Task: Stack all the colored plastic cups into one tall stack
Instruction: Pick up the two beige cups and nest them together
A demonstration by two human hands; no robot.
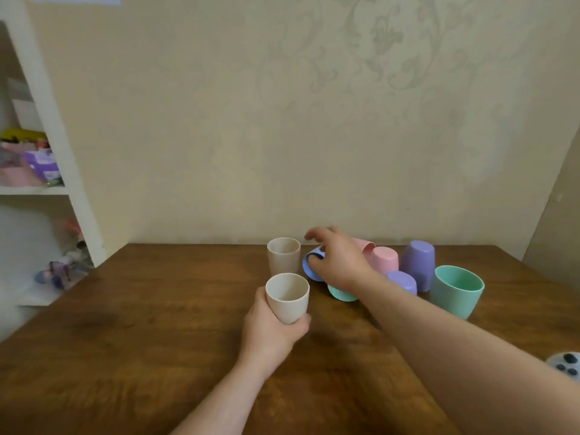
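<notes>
Two bare hands are at work over a dark, grained wooden bench (157, 324). The left hand (273, 328) is wrapped around the lower half of a beige cup (287, 296), a smooth, matte, tapered plastic cup held upright with its round mouth open to the camera, fingers curled tight around its base. The right hand (337, 262) reaches further forward with its thumb hooked into the mouth of a blue cup (312, 263) that lies tipped on its side, while the other fingers stay loose and spread above it; the motion blur makes the exact hold hard to read. Just left of the blue cup stands a second beige cup (283, 255), upright and touching nothing. Under the right wrist a small teal cup (340, 293) peeks out, mostly hidden. Behind the hand are two pink cups: one on its side (365, 246), one upside down (384, 259). To the right, a small lilac cup (403, 281) and a taller lilac cup (419, 262) sit inverted, flat bases up. Nearest the right edge of the group stands a wide teal cup (456, 290), upright, glossy inside. A cream wall (282, 120) with a faint floral pattern rises behind, and a white shelf (37, 189) with cluttered items stands at left.
</notes>
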